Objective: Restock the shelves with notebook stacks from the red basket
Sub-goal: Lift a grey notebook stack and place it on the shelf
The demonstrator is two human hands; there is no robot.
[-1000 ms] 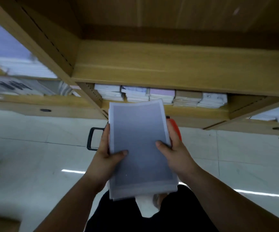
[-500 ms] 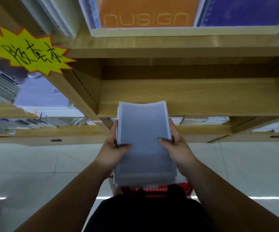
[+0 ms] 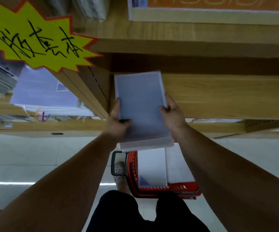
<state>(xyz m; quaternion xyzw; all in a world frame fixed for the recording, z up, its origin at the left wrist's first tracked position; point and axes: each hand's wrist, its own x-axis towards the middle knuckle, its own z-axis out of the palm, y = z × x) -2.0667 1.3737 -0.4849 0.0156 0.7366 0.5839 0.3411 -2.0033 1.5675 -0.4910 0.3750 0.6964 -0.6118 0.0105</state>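
Note:
A grey-blue notebook stack (image 3: 142,106) wrapped in clear film reaches over the front edge of a bare wooden shelf (image 3: 219,96), close to the compartment's left wall. My left hand (image 3: 117,121) grips its left edge and my right hand (image 3: 172,114) grips its right edge. Below, on the floor between my arms, stands the red basket (image 3: 168,190) with a black handle; more pale notebook stacks (image 3: 152,166) lie inside it.
A yellow starburst sign (image 3: 33,41) with handwriting sticks out at the upper left. The neighbouring left compartment holds lilac notebooks (image 3: 41,92). An orange box (image 3: 219,2) sits on the shelf above. My foot in a perforated shoe (image 3: 120,171) is beside the basket on the white tiled floor.
Both hands have raised the stack from waist height and pushed it forward onto the bare shelf. The view has tilted up, and the basket now shows below the stack.

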